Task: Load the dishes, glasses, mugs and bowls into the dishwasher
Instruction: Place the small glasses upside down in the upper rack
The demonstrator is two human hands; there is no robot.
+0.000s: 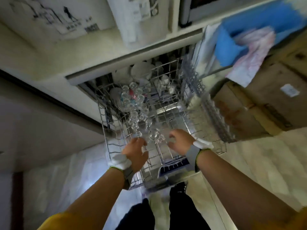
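Observation:
The dishwasher's upper wire rack (196, 125) is pulled out below me. A row of clear bubble-patterned glasses (132, 100) runs down its left half, with white bowls and plates (141, 72) at the back. My left hand (135, 153) is over the rack's front left, fingers curled round a clear glass (144, 149) at the near end of the row. My right hand (180, 141) hovers just right of another clear glass (155, 136), fingers loosely curled, with nothing plainly in it. The picture is motion-blurred.
The open dishwasher door (172, 165) lies under the rack, with my legs just in front of it. Cardboard boxes (259, 100) stand to the right, with a blue and pink cloth (245, 40) on top. White cabinet fronts (54, 52) are on the left.

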